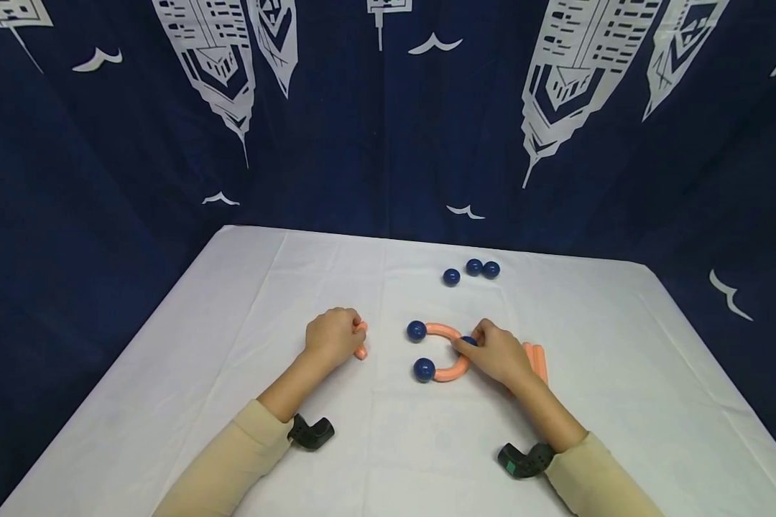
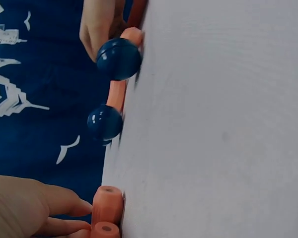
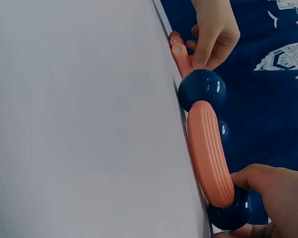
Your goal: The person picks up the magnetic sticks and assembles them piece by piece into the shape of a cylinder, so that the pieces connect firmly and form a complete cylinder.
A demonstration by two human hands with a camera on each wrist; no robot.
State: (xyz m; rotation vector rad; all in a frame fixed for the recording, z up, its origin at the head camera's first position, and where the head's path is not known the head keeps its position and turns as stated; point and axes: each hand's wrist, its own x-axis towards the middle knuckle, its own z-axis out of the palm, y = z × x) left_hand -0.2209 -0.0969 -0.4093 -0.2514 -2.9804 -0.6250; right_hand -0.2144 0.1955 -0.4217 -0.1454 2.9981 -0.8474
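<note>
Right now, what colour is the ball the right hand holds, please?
The ball is dark blue, clearest in the right wrist view.

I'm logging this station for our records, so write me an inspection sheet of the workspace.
Surface: table under a white, lightly creased cloth.
Job's things: two curved orange plastic-looking rods run between three glossy navy balls in an open curve; three loose navy balls lie toward the far edge; two straight orange rods lie by the right wrist, partly hidden.
Clutter: nothing seen.
Hands: left hand grips short orange pieces; right hand pinches the curve's middle ball; a black wrist camera sits on each arm.
Cables: nothing seen.
Surroundings: navy cloth backdrop printed with white buildings and birds.
</note>
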